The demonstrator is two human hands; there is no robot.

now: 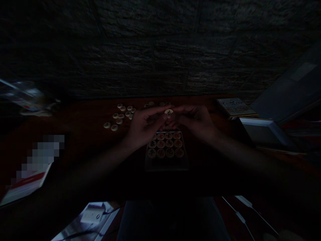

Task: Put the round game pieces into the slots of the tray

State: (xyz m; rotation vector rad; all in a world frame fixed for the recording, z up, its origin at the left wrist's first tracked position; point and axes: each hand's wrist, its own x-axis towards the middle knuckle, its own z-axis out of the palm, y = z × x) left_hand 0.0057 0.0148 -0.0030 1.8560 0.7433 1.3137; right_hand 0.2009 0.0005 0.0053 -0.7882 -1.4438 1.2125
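Note:
A round Chinese chess piece [169, 113] with a black character is pinched between the fingertips of my left hand [147, 124] and my right hand [197, 122], its face turned toward me. Below my hands lies a clear tray [167, 165] holding rows of chess pieces with red or black characters. My hands hide its far part, and its near strip shows dark with no pieces. To the left of my left hand, several loose chess pieces [120, 116] are scattered on the table. More loose pieces [164, 104] sit behind my hands, partly covered by the fingers.
At the back right lie a box lid with writing [235, 106] and an open shallow box [263, 132]. A plastic bottle [27, 97] stands at far left, with a white-and-red packet [30, 182] nearer. White cables [240, 217] hang below the table edge. A stone wall [160, 50] rises behind.

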